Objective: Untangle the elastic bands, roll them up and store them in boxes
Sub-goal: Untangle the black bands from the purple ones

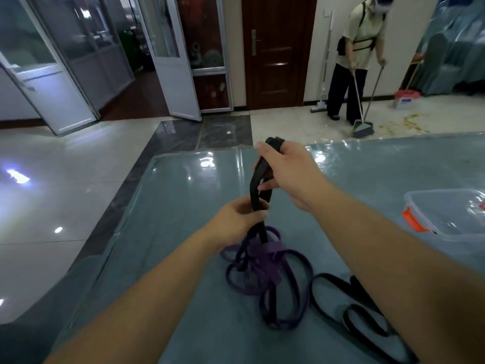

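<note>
A black elastic band [256, 189] runs up from a tangle on the table. My right hand [284, 170] grips its upper end, lifted above the table. Lower down, my left hand [237, 219] is closed around the same black band just above the knot. Under my left hand lies a purple elastic band [265, 261] in several loops, knotted with the black one. More loops of black band [349, 303] lie flat to the right, partly hidden by my right forearm. A clear plastic box [446, 214] with an orange latch stands at the right edge.
The table [183, 200] has a blue-grey cover under glossy plastic; its left edge drops to a shiny tiled floor. Beyond the far edge a person [359, 56] sweeps the floor with a broom and dustpan. Glass doors stand open at the back left.
</note>
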The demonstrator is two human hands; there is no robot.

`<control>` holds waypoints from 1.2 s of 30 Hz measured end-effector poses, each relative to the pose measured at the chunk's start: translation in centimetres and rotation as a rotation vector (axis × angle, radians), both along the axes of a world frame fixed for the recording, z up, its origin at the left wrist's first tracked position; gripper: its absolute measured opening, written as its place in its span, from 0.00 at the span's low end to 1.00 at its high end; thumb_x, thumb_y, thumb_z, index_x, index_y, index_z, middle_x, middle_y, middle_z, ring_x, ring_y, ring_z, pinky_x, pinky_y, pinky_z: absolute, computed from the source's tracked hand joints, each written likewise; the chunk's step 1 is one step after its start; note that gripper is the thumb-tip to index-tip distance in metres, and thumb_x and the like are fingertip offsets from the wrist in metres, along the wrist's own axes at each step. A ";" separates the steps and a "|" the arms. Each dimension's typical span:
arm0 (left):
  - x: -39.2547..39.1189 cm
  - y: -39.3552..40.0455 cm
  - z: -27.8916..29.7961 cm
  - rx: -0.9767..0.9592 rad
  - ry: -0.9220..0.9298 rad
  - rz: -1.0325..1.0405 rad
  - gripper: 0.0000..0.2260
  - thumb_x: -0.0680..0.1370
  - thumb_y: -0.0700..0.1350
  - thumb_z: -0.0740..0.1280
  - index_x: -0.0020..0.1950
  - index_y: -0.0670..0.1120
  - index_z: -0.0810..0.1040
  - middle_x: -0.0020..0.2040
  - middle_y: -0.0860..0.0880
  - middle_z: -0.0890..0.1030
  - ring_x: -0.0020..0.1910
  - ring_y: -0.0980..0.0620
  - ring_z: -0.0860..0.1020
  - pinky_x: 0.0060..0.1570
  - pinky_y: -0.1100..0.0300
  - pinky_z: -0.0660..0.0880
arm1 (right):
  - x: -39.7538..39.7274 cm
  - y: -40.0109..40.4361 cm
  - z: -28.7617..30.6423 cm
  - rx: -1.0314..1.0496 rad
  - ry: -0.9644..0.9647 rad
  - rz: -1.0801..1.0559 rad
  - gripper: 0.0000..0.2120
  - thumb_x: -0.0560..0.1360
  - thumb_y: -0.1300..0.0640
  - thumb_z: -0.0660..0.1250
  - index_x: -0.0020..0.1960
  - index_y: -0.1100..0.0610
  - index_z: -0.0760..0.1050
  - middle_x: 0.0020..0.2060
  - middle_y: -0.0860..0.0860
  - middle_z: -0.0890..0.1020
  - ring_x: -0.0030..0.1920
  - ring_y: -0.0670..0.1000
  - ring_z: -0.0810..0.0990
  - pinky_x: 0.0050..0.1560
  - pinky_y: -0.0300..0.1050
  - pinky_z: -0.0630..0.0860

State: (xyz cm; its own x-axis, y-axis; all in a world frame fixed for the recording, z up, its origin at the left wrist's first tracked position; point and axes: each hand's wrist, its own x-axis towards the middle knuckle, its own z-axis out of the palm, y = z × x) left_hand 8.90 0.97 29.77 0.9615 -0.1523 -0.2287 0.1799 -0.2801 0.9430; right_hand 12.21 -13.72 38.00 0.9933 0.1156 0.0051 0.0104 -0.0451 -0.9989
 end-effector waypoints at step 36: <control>2.9 -7.0 19.6 0.306 -1.117 0.251 0.06 0.88 0.50 0.57 0.58 0.54 0.73 0.43 0.60 0.75 0.40 0.63 0.74 0.41 0.70 0.69 | -1.7 -8.8 -5.9 -0.035 -0.003 -0.090 0.08 0.86 0.51 0.61 0.52 0.52 0.76 0.38 0.48 0.85 0.46 0.49 0.86 0.58 0.49 0.77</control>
